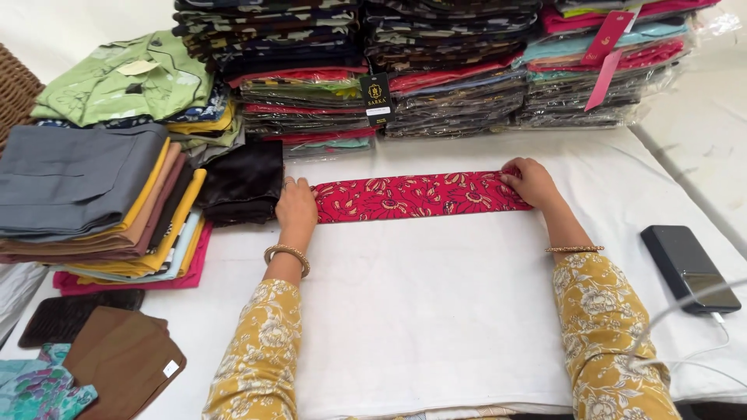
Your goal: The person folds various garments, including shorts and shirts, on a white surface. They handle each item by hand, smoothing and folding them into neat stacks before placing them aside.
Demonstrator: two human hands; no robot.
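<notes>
While both hands press flat, fingers (510, 177) together, on the red cloth strip's (412, 196) ends, wrapped clothes (459, 85) sit stacked beyond the fingertips.

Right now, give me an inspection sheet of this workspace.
Surface: white cloth-covered table, bare in the middle.
Job's things: red floral fabric strip, folded narrow, lying flat.
Clutter: folded cloth pile at left; bagged garment stacks behind; brown pieces at lower left.
Hands: left hand presses the strip's left end; right hand presses its right end, fingers on the cloth.
Cables: white cable plugged into a dark power bank.
Surroundings: wicker chair at far left.
</notes>
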